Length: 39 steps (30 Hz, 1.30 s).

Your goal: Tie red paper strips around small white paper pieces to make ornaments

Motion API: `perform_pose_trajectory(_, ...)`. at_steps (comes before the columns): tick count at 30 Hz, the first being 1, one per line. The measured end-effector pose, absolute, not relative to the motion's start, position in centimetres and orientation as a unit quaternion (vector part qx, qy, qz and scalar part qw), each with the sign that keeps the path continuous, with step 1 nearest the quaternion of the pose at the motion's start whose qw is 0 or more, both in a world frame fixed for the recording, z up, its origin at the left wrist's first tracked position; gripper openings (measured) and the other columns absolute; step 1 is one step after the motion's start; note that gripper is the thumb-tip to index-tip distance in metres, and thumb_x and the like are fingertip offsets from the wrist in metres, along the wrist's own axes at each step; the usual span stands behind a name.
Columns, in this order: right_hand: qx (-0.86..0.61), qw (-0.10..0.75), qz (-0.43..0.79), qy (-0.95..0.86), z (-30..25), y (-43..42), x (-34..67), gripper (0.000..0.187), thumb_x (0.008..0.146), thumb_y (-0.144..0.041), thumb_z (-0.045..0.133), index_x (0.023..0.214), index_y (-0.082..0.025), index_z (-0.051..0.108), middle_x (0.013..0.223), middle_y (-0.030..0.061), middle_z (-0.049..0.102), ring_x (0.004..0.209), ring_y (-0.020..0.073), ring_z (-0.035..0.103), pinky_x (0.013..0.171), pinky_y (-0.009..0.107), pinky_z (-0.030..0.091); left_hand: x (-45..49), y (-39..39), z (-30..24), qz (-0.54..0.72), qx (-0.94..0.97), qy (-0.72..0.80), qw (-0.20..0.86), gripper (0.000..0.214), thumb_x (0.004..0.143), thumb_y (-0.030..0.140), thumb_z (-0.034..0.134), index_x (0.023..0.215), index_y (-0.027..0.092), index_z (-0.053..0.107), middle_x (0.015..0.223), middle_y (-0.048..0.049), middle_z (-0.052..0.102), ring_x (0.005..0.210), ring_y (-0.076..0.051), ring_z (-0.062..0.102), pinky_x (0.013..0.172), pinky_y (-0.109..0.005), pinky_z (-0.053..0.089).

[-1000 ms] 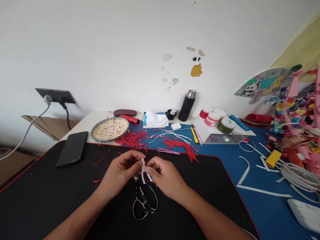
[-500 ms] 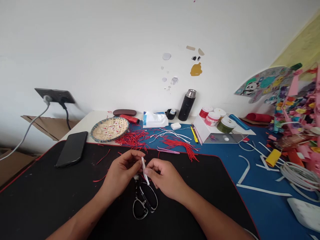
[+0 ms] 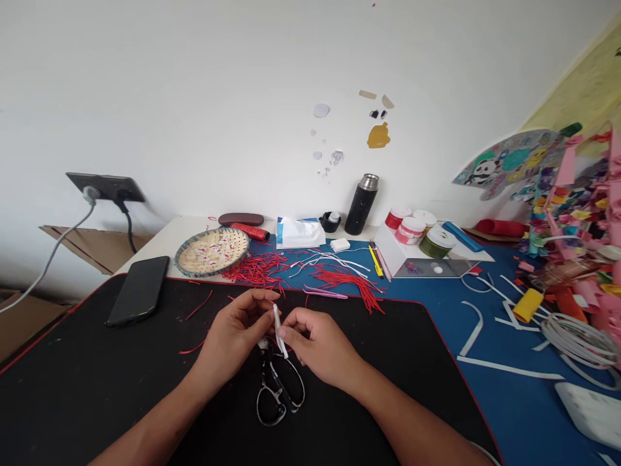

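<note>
We find the folded white strip (image 3: 280,336) just below the centre of the frame, tilted and raised above the mat between two hands. Our left hand (image 3: 237,327) pinches it near its top end between thumb and forefinger, while our right hand (image 3: 317,343) grips it lower down with the thumb pressed on its side; both grips are narrow, and our fingers hide part of the strip. Right beneath it, the black-handled scissors (image 3: 277,393) lie on the black mat (image 3: 160,369), their handles toward the bottom edge and their blades mostly covered by our left hand, so we cannot tell whether they are parted. Loose red strands (image 3: 193,348) lie left of that hand. Just beyond our fingers, pink tweezers (image 3: 326,294), a red pile (image 3: 257,268), a red bundle (image 3: 350,280) and thin white cords (image 3: 330,259) crowd the middle of the frame. Left of these we see a round woven basket (image 3: 183,264) and a smartphone (image 3: 138,291); behind, a tissue pack (image 3: 301,234) and a black vacuum flask (image 3: 361,208). At right stand lidded jars (image 3: 436,243) on a white box (image 3: 395,255), with flat white strips (image 3: 509,367) and a coiled cable (image 3: 579,342) farther out.
</note>
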State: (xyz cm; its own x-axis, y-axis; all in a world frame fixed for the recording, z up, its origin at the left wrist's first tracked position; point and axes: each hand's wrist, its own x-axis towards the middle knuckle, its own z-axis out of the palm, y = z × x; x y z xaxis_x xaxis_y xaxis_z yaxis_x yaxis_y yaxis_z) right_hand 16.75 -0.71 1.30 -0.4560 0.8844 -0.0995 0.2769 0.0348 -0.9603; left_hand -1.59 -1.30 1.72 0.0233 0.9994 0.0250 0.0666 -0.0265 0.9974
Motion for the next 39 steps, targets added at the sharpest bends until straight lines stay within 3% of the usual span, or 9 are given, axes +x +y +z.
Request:
perform_pose_trajectory(8,-0.447,0.301,0.512,-0.669,1.32,-0.58,16.93,0.019,0.098,-0.033,0.061,0.087,-0.019,0.066,0.062,-0.0044,0.056,0.056,0.0112,0.053,0.056,0.023,0.037,-1.48,-1.39,1.75,0.46,0.557,0.495,0.482,0.029,0.084,0.036,0.073,0.108,0.021,0.068,0.086,-0.0025,0.074,0.069,-0.017,0.068,0.057,-0.026,0.054)
perform_pose_trajectory(13,-0.454,0.314,0.502,-0.666,1.08,-0.47,16.99,0.019,0.099,-0.034,0.06,0.088,-0.019,0.065,0.061,-0.0049,0.055,0.055,0.0111,0.052,0.056,0.023,0.037,-1.41,-1.56,1.55,0.44,0.617,0.501,0.419,0.023,0.088,0.031,0.067,0.11,0.022,0.068,0.088,-0.0021,0.075,0.076,-0.019,0.07,0.068,-0.029,0.056)
perform_pose_trajectory(24,-0.457,0.309,0.489,-0.675,0.85,-0.43,17.07,0.019,0.099,-0.035,0.06,0.088,-0.019,0.064,0.063,-0.0043,0.057,0.057,0.0113,0.052,0.056,0.023,0.037,-1.52,-2.03,1.5,0.389,0.719,0.501,0.285,0.02,0.093,0.026,0.06,0.112,0.026,0.067,0.089,-0.0012,0.078,0.078,-0.019,0.074,0.071,-0.028,0.056)
perform_pose_trajectory(39,-0.434,0.321,0.549,-0.638,0.48,-0.2,17.09,0.018,0.097,-0.032,0.061,0.084,-0.019,0.061,0.062,-0.0058,0.053,0.052,0.0097,0.049,0.051,0.022,0.037,-1.69,-1.93,1.09,0.402,0.742,0.473,0.254,0.02,0.092,0.02,0.061,0.11,0.027,0.068,0.094,-0.0017,0.08,0.078,-0.019,0.076,0.072,-0.028,0.058)
